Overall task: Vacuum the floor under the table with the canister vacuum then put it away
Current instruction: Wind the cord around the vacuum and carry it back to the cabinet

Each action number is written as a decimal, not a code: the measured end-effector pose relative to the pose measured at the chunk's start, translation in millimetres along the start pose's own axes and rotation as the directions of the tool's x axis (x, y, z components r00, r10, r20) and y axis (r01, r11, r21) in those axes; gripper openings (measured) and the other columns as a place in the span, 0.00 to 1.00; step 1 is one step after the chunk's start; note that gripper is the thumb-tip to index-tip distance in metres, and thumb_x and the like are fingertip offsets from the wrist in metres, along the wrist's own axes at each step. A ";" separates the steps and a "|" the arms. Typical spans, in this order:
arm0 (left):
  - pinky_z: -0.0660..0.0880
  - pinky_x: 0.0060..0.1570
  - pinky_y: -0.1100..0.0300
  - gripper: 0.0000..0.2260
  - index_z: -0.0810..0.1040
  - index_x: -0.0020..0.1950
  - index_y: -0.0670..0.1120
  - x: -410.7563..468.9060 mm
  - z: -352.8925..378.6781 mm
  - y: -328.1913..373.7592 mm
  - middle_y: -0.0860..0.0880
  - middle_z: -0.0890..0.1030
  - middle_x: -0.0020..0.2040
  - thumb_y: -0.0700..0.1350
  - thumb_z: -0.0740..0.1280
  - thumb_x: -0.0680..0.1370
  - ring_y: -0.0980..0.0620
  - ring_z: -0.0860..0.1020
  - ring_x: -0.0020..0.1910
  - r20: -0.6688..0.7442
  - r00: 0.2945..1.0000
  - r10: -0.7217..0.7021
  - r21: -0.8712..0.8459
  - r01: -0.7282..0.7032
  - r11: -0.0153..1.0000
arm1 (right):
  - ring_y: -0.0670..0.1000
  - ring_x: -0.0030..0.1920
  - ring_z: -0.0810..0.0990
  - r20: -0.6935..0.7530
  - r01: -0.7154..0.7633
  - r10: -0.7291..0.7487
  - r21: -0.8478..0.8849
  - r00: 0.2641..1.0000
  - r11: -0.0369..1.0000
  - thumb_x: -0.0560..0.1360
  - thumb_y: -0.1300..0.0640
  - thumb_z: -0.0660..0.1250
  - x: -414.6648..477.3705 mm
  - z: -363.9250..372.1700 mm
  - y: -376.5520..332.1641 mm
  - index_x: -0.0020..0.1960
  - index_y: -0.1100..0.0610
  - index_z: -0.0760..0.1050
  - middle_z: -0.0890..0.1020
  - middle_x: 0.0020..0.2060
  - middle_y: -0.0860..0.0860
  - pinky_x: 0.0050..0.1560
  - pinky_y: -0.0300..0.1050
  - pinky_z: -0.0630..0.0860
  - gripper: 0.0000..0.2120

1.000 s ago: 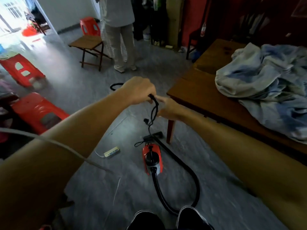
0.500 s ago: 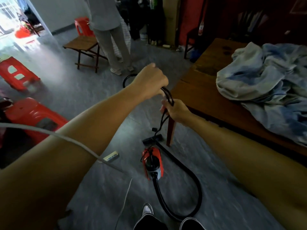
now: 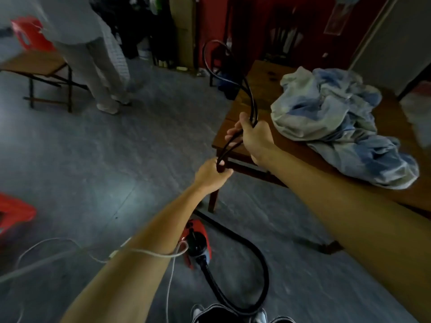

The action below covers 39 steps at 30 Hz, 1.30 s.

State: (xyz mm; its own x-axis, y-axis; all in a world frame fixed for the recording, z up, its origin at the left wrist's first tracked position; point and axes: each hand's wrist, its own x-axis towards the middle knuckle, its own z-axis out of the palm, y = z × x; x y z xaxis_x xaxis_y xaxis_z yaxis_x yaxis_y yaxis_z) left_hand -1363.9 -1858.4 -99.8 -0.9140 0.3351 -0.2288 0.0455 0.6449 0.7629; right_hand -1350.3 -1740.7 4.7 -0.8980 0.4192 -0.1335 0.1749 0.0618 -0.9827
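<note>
My right grip [image 3: 251,136] is curled round the black cord [image 3: 253,106], whose loop arcs up above it by the tabletop [image 3: 261,78] corner. My left grip [image 3: 213,176], just below, clutches the same strands. The red canister vacuum [image 3: 198,241] sits on the floor [image 3: 93,148] under my left forearm, well below both.

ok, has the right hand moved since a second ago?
Yes. The right hand, gripping the black cord, rose from in front of the table corner to over the tabletop.
</note>
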 end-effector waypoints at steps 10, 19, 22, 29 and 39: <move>0.61 0.21 0.64 0.16 0.75 0.41 0.46 14.9 -17.3 -14.4 0.52 0.67 0.24 0.55 0.59 0.80 0.55 0.66 0.20 0.043 0.991 0.124 0.027 -0.125 0.992 | 0.54 0.34 0.84 -0.135 -0.102 0.175 0.428 0.975 0.898 0.83 0.52 0.56 29.4 -72.0 -11.5 0.43 0.59 0.69 0.80 0.37 0.55 0.36 0.51 0.82 0.14; 0.67 0.29 0.58 0.19 0.68 0.30 0.49 9.8 -76.6 29.2 0.51 0.71 0.28 0.58 0.65 0.76 0.52 0.71 0.27 0.027 0.970 0.240 0.415 -0.229 0.881 | 0.57 0.33 0.82 -0.055 -0.564 0.608 -0.447 0.792 0.694 0.79 0.33 0.45 12.9 -97.8 60.0 0.49 0.68 0.79 0.84 0.39 0.60 0.21 0.39 0.73 0.40; 0.69 0.32 0.54 0.19 0.73 0.31 0.47 2.0 -87.4 55.3 0.48 0.75 0.29 0.59 0.67 0.74 0.49 0.74 0.29 0.084 0.968 0.237 0.510 -0.246 0.824 | 0.54 0.38 0.84 0.019 -0.130 0.198 -0.694 0.980 0.708 0.79 0.37 0.55 15.3 -85.0 54.4 0.47 0.60 0.81 0.84 0.38 0.53 0.36 0.44 0.79 0.28; 0.67 0.30 0.58 0.14 0.74 0.28 0.51 -14.8 -73.0 110.1 0.50 0.76 0.29 0.51 0.70 0.72 0.51 0.74 0.29 0.156 0.970 0.184 0.719 -0.239 0.653 | 0.53 0.67 0.70 0.720 0.440 0.028 -0.453 0.693 0.775 0.71 0.62 0.69 10.4 -43.1 27.9 0.76 0.53 0.59 0.69 0.69 0.53 0.61 0.48 0.72 0.36; 0.70 0.41 0.67 0.04 0.85 0.42 0.50 -26.5 -72.3 131.5 0.59 0.79 0.37 0.44 0.74 0.68 0.61 0.78 0.39 -0.039 0.974 0.222 0.589 -0.157 0.792 | 0.49 0.61 0.75 0.742 0.154 0.034 -0.183 0.670 0.971 0.70 0.57 0.76 8.3 -22.9 57.6 0.74 0.52 0.64 0.74 0.62 0.50 0.56 0.45 0.75 0.37</move>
State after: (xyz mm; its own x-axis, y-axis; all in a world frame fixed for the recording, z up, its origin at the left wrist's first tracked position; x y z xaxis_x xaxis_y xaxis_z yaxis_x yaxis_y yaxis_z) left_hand -1362.8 -1832.1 50.3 -0.8961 0.4428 -0.0296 0.4172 0.8633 0.2841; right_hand -1338.5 -1712.9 -50.0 -0.8952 -0.3887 -0.2179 0.1055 0.2903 -0.9511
